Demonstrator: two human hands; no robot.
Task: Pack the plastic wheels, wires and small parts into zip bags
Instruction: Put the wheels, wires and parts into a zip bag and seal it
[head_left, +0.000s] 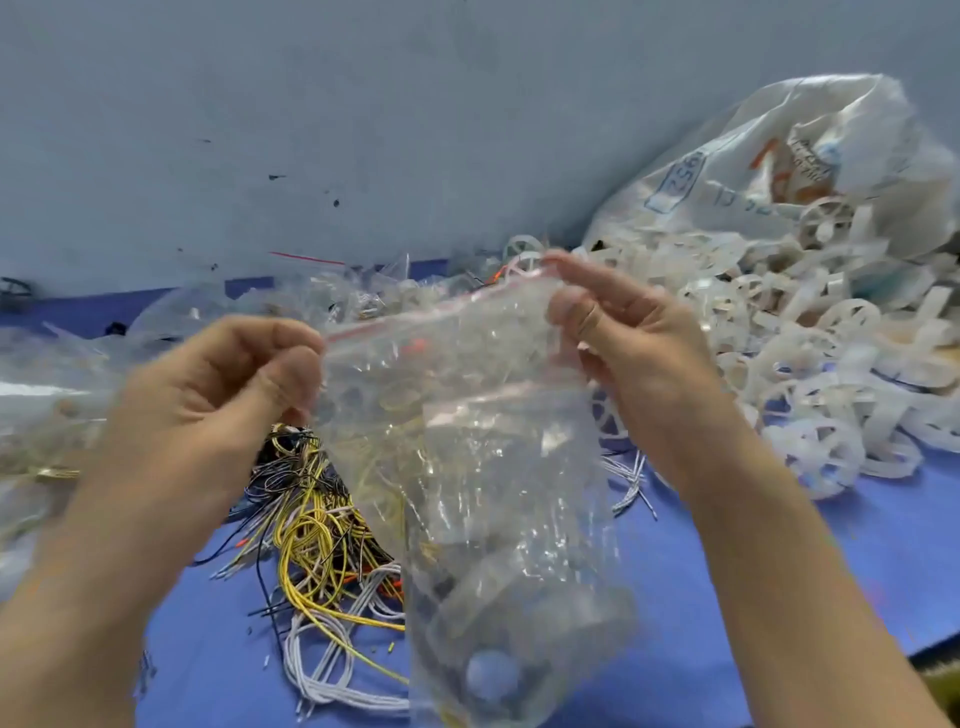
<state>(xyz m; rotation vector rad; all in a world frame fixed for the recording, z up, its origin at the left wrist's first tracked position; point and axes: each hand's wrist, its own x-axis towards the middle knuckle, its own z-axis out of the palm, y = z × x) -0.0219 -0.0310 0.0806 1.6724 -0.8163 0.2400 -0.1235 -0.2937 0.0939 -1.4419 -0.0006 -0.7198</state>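
— Blue table (727, 597) is lying under everything; what is sitting nearest on it?

— Loose wires (317, 535), yellow, black and white, are tangling in a heap just below the hands. A clear zip bag (467, 467) is hanging in front of them, lifted off the table.

— Is anything lying inside it?

— Pale round parts (493, 670) are resting at its bottom, blurred through the plastic. A smaller bag (498, 415) with a red strip seems to be sitting higher up.

— How are the hands holding it?

— The left hand (208, 395) is pinching the left end of the red-striped mouth between thumb and curled fingers. The right hand (639, 353) is pinching the right end the same way, so the mouth is stretching between them.

— And further off?

— White plastic wheels (831, 364) are piling up on the right, lying at the mouth of a big printed sack (779, 171). Clear bags (363, 301) are heaping behind the hands, against a grey wall (363, 130).
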